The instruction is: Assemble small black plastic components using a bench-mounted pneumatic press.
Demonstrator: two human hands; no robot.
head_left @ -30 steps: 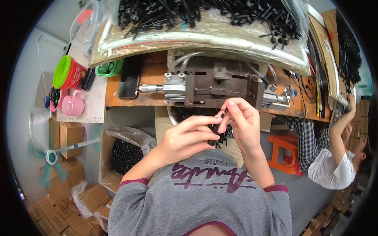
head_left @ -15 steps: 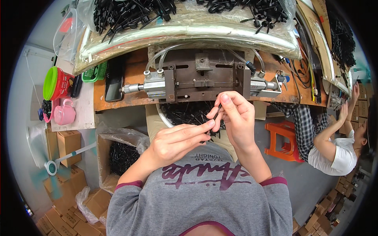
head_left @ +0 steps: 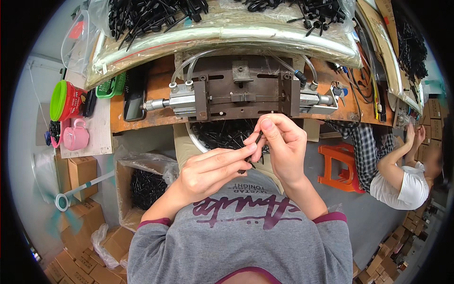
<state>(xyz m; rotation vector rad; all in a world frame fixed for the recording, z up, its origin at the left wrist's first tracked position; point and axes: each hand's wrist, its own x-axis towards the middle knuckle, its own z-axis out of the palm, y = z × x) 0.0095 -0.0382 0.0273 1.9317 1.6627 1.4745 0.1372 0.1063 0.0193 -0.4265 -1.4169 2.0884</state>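
My right hand (head_left: 286, 146) pinches a thin black plastic part (head_left: 258, 137) between thumb and fingertips, just in front of the bench edge. My left hand (head_left: 208, 173) meets it from the left, its fingers pressed together, with another dark end (head_left: 242, 171) poking out beneath them. Whether both bits belong to one piece I cannot tell. Under the hands, a round tub (head_left: 197, 142) with a pale rim holds many similar black parts. Beyond my hands stands a dark metal fixture (head_left: 242, 110) with a silver air cylinder (head_left: 183, 102) on its left and another (head_left: 309, 100) on its right.
Black parts (head_left: 146, 19) heap on a plastic-wrapped tray along the back. A phone (head_left: 135, 105), green basket (head_left: 112, 86), red tub (head_left: 74, 100) and pink cup (head_left: 76, 137) lie left. A lined box (head_left: 130, 215) stands lower left. A co-worker (head_left: 402, 184) sits right, near an orange stool (head_left: 338, 165).
My right hand has dipped slightly, and its fingertips have shifted a little on the black part. My left hand keeps nearly the same place. The co-worker's hands have moved lower.
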